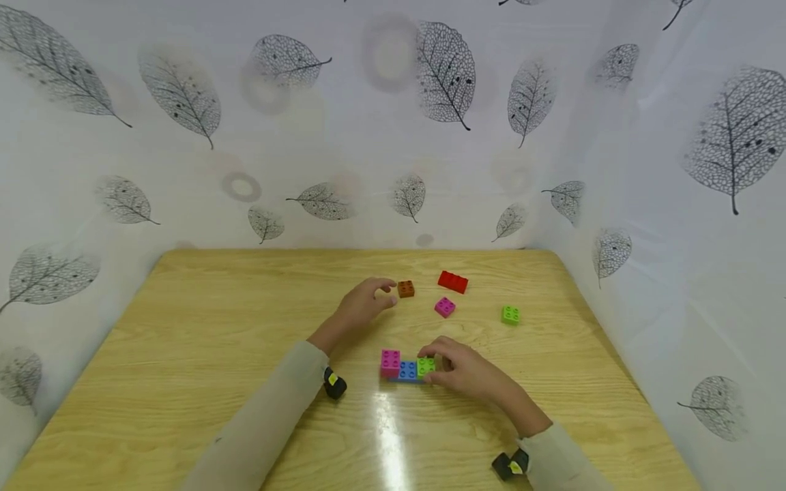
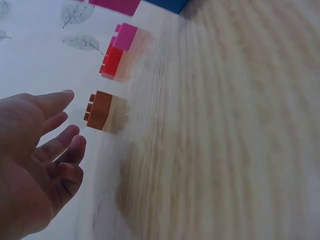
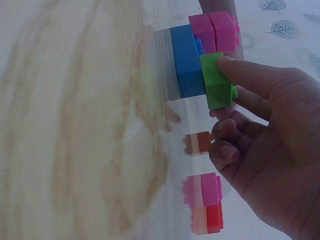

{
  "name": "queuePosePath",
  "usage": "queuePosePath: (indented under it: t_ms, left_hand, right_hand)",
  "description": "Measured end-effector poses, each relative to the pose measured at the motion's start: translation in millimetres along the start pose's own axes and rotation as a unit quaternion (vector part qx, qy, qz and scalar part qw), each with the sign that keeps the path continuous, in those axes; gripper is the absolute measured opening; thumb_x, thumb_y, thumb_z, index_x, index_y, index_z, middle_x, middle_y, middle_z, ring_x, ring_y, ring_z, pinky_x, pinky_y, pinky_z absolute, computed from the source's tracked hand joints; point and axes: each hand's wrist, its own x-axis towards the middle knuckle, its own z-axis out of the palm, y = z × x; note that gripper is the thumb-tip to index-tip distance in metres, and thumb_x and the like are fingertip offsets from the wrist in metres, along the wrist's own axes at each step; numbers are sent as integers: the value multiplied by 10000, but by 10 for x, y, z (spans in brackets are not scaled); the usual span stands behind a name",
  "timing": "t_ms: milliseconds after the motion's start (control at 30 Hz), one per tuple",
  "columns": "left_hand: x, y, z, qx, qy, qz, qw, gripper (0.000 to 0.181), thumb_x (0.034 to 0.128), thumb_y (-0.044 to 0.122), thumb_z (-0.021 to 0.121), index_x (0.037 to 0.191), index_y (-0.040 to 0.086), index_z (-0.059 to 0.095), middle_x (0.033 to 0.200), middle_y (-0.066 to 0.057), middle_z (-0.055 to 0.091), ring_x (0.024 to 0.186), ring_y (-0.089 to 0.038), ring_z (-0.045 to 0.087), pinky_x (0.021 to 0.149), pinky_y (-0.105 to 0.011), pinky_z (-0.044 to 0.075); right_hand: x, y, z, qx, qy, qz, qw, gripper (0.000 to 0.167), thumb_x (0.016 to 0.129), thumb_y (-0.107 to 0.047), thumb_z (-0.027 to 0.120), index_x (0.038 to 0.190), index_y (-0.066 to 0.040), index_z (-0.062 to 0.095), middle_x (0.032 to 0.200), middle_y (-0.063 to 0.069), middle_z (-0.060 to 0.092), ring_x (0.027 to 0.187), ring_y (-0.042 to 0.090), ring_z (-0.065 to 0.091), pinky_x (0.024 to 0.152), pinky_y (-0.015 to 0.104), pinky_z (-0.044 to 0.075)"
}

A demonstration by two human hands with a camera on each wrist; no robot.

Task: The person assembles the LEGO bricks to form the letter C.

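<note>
The brown brick (image 1: 406,289) is found at three o'clock, just beyond the left hand (image 1: 359,305), whose parted fingers are left empty. By the right hand (image 1: 469,370), a green brick (image 1: 426,368) is pinched at the blue brick's (image 1: 408,372) three-o'clock end.

The left hand (image 1: 361,303) stretches farther forward, fingers (image 2: 57,146) loosely bent — the right hand (image 1: 468,368) pinches between thumb and fingers.

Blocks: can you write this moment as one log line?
left grip: near brown block; right grip: pinches green block; green block: on blue block
</note>
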Motion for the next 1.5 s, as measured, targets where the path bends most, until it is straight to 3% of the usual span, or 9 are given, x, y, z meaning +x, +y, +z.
queuePosePath:
  t_ms: [200, 400, 800, 1000, 1267, 1500]
  left_hand:
    - [146, -11, 25, 100, -134, -20, 9999, 442, 992, 359, 638, 1395, 187, 584, 1299, -39, 634, 1212, -257, 592, 1017, -491, 476]
    - [269, 34, 73, 225, -245, 25, 9994, 437, 975, 320, 673, 1369, 143, 605, 1296, -74, 640, 1239, -273, 580, 1047, -493, 458]
    - [415, 60, 151, 554, -89, -73, 9984, 424, 958, 295, 696, 1351, 149, 626, 1334, -86, 598, 1237, -263, 572, 1050, -480, 457]
    - [425, 64, 158, 244, -158, -133, 9995, 417, 951, 283, 704, 1342, 156, 636, 1384, -88, 592, 1297, -290, 544, 1091, -513, 415]
    - [406, 46, 165, -18, -210, -160, 9997, 383, 951, 316, 705, 1296, 156, 657, 1288, -43, 658, 1194, -273, 611, 1038, -499, 455]
    - [332, 40, 132, -210, -137, -161, 9996, 381, 943, 339, 716, 1279, 165, 668, 1270, -29, 664, 1241, -270, 588, 1074, -502, 427]
  right_hand:
    - [7, 1, 5, 92, 37, -89, 9999, 369, 962, -339, 694, 1295, -196, 624, 1080, -75, 571, 865, 114, 523, 724, 258, 488]
    - [1, -18, 8, 164, 54, -61, 9998, 327, 963, -322, 695, 1267, -220, 631, 1043, -75, 565, 873, 121, 524, 727, 257, 488]
    - [6, -37, 2, 179, 74, -61, 9998, 332, 959, -316, 702, 1266, -210, 636, 1026, -77, 563, 879, 118, 526, 732, 256, 489]
    - [-4, -42, 1, 104, 101, -138, 9998, 340, 959, -302, 703, 1273, -191, 635, 1031, -82, 562, 870, 106, 524, 727, 251, 489]
    - [-8, -50, 5, 30, 83, -217, 9997, 344, 958, -277, 706, 1274, -162, 635, 1034, -72, 564, 864, 102, 520, 721, 244, 488]
    - [-5, -75, -5, 5, 84, -126, 9999, 333, 958, -276, 706, 1268, -180, 635, 1024, -74, 560, 864, 107, 520, 721, 249, 484]
